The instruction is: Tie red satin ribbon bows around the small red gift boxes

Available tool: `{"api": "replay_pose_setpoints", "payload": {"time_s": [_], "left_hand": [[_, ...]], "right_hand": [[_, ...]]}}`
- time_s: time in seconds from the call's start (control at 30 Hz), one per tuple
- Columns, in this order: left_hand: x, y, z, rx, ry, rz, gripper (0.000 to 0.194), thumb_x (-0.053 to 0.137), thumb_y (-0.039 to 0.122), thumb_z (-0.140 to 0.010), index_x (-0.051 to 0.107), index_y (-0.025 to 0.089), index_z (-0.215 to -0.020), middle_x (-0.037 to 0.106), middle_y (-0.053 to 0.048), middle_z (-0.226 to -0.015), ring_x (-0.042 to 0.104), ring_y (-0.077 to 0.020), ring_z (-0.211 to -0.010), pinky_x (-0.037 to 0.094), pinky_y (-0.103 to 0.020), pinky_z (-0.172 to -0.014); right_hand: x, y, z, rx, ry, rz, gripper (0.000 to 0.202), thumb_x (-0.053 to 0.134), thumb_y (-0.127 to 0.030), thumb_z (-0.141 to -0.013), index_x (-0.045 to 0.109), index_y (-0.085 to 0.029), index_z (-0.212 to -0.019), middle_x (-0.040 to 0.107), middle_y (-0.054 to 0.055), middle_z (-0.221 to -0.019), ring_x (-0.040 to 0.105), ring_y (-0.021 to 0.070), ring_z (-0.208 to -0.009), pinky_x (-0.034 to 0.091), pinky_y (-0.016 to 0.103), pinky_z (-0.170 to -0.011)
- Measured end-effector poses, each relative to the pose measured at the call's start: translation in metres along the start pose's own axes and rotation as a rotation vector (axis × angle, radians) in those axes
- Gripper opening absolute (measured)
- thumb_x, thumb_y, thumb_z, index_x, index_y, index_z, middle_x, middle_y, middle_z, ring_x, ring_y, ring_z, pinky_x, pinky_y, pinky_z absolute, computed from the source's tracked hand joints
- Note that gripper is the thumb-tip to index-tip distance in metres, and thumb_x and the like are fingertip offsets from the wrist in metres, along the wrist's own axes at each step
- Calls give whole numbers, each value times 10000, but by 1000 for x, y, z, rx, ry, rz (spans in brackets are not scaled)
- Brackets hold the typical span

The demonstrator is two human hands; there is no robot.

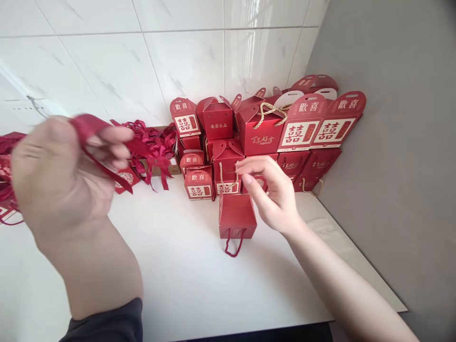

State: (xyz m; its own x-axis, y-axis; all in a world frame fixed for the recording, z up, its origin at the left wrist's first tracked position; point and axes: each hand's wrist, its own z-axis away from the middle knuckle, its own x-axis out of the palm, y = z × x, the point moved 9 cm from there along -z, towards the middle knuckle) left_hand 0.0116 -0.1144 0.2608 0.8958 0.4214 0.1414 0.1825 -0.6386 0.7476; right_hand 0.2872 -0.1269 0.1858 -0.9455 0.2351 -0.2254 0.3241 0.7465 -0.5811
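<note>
While the left hand (67, 183) grips a dark-red satin ribbon (87, 128), a cord-handled red cardboard box (237, 213) sits well apart on the white worktop (178, 280), near the right hand (273, 195), half curled; whether it pinches anything cannot be told.

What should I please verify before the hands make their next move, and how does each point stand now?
1. Ribbon in the left hand: ok, held, with a loose end hanging down.
2. Right hand free: cannot tell; thumb and forefinger nearly meet before the stacked boxes.
3. Front box on the white table: ok, its dark red cord handle toward the person.
4. Held ribbon clear of the front box: ok, well apart.
5. Spare ribbons tidy: not ok, tangled and spilling over the carton.
</note>
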Motion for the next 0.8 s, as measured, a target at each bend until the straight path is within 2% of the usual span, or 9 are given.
{"api": "replay_pose_setpoints", "payload": {"time_s": [0.1,0.23,0.3,0.4,0.5,0.57,0.63,0.7,0.8], "left_hand": [[42,1,25,-97,-386,160,281,659,409,-836,584,192,-673,689,38,-658,606,-103,-485,448,-207,-421],[80,-31,55,-419,-669,243,203,689,433,-815,673,230,-812,714,20,-615,637,-132,-445,446,-189,-354],[92,-46,67,-529,-767,210,229,693,444,-805,699,228,-881,728,-11,-627,647,-150,-441,446,-194,-339],[100,-60,78,-618,-856,174,297,685,478,-788,729,201,-887,733,-56,-634,671,-194,-464,447,-222,-321],[106,-65,87,-686,-944,175,340,690,512,-752,754,191,-841,726,-76,-618,690,-236,-495,400,-224,-268],[109,-66,87,-683,-947,194,324,714,509,-725,760,201,-814,731,-71,-629,707,-246,-532,410,-215,-264],[111,-68,79,-633,-847,241,280,717,486,-736,761,229,-839,756,-47,-708,737,-242,-637,508,-214,-344],[110,-72,70,-571,-714,309,246,685,463,-788,752,262,-913,775,-17,-848,748,-234,-816,616,-231,-529],[112,-80,67,-514,-607,365,248,632,452,-854,733,272,-991,762,-8,-1008,691,-238,-1049,631,-284,-810]], "right_hand": [[25,-29,-13,9,-168,-205,168,505,-231,-958,606,-241,-1093,641,39,-1184,598,202,-1136,496,370,-983],[49,-31,-12,97,-272,-365,378,562,-267,-932,503,-248,-1305,586,36,-1322,576,198,-1197,528,336,-951],[51,-22,-10,136,-257,-407,332,564,-284,-932,546,-223,-1258,657,38,-1200,637,185,-1085,544,324,-910],[45,-1,-8,218,-222,-411,212,548,-324,-945,666,-184,-1051,727,23,-944,690,163,-892,554,288,-826],[41,12,-6,264,-269,-302,246,519,-343,-961,711,-189,-961,741,11,-899,697,157,-861,536,261,-789],[44,14,-4,269,-368,-256,281,501,-357,-969,718,-185,-925,746,6,-878,699,155,-847,525,253,-775],[49,12,0,272,-493,-260,324,496,-383,-969,716,-169,-865,748,10,-839,696,153,-795,520,249,-737],[53,9,3,269,-593,-269,344,496,-394,-968,717,-159,-846,751,19,-821,685,147,-730,514,245,-683],[52,7,4,228,-678,-252,296,527,-360,-958,738,-162,-893,760,29,-852,688,144,-719,517,244,-667]]}}
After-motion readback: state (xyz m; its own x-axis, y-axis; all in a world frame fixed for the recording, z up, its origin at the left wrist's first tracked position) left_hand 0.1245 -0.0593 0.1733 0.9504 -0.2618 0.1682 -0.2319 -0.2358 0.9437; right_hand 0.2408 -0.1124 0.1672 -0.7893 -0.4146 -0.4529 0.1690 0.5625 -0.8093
